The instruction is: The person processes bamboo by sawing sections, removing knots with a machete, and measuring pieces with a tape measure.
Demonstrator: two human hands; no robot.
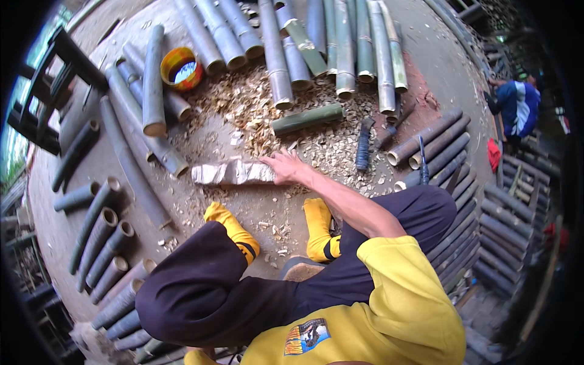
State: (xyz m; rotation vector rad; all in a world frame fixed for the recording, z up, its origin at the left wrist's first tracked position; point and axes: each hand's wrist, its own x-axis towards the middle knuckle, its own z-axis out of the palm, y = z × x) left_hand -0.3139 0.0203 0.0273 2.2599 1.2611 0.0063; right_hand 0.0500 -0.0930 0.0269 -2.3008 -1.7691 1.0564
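Note:
A pale, rough-hewn wooden block (226, 172) with notched, wavy edges lies crosswise on the ground in front of my feet. My right hand (286, 166) grips its right end, fingers curled over the top. Just beyond it rests a short green bamboo piece (308, 120) among wood chips (252, 118). To the right of that piece is a dark wrapped handle (363, 146), and next to it a dark tool (395, 126) lies on reddish dust. My left hand is out of sight; only a bit of yellow sleeve (199, 358) shows at the lower edge.
Several bamboo tubes (277, 61) lie fanned out at the far side. More bamboo (100, 234) lies at the left and in a stack (453, 222) at the right. A red-yellow bucket (181, 68) stands at the far left. Another person (517, 108) is at the far right.

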